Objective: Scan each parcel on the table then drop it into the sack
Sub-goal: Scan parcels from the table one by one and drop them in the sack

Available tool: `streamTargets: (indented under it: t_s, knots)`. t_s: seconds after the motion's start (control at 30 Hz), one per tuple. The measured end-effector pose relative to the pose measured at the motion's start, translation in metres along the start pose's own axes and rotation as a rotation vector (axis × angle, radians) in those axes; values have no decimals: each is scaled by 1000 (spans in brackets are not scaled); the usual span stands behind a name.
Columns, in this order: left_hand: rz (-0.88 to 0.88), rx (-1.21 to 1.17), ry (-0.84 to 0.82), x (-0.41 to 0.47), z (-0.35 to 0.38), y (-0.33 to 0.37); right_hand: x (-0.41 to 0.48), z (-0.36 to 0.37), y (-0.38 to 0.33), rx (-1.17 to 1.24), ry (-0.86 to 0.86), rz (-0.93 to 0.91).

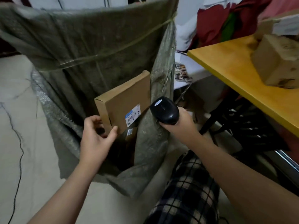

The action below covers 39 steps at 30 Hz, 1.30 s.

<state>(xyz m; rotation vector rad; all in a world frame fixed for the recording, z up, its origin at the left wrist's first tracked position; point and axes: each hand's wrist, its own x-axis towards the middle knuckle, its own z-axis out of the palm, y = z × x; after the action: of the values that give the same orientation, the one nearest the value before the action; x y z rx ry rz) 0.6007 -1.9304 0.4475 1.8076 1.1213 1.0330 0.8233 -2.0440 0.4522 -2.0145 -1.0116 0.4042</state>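
Note:
A flat brown cardboard parcel [124,97] with a white and blue label stands tilted inside the mouth of the grey-green woven sack [90,38]. My left hand [97,135] holds its lower left corner, thumb on the front face and fingers curled at the side edge. Below it in the sack, part of another labelled parcel [130,132] shows. My right hand [179,125] grips a black handheld scanner [165,110] just right of the sack's edge. A brown box parcel [275,62] lies on the yellow table [229,65] at the right.
A second, blurred parcel [275,25] sits at the table's far end. Red and green cloth [226,21] is piled behind the table. Dark clutter fills the space under it. A thin black cable [19,143] runs over the pale floor at the left. My checked trouser leg [186,191] is at the bottom.

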Motion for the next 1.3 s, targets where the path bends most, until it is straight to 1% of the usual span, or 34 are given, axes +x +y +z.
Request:
streamTargets:
  t_s: [0.1, 0.2, 0.27, 0.37, 0.43, 0.53, 0.63, 0.73, 0.77, 0.83, 0.9, 1.0, 1.07, 1.2, 1.3]
  knots:
    - [-47, 111, -26, -1, 1, -12, 4, 16, 6, 6, -54, -43]
    - [-96, 270, -84, -4, -1, -22, 3, 30, 6, 5, -134, -42]
    - [-64, 428, -134, -2, -3, -27, 2, 38, 5, -2, -177, -65]
    - [98, 759, -298, 14, 4, -35, 0, 48, -2, -15, -202, -82]
    - [166, 985, -434, 32, 19, -40, 0, 54, -3, -20, -210, -93]
    - [152, 1169, -599, 56, 42, -51, 3, 62, 4, -44, -272, -83]
    - [86, 1275, -720, 70, 57, -68, 4, 61, 13, -48, -254, -54]
    - [-14, 1276, -847, 77, 64, -77, 3, 53, 23, -103, -192, -11]
    - [-8, 1272, -857, 78, 66, -75, 2, 48, 24, -101, -171, 7]
    - [93, 1229, -824, 78, 71, -63, 2, 39, 26, -40, -121, 57]
    - [236, 1127, -736, 74, 75, -40, 0, 26, 24, 23, -43, 100]
    - [454, 960, -584, 65, 80, 6, -6, 0, 20, 63, 158, 132]
    - [562, 854, -526, 61, 88, 39, -12, -24, 16, 82, 292, 154]
    - [699, 706, -506, 51, 114, 108, -27, -85, 4, 200, 483, 128]
    - [778, 641, -509, 41, 141, 156, -43, -142, -3, 190, 593, 112]
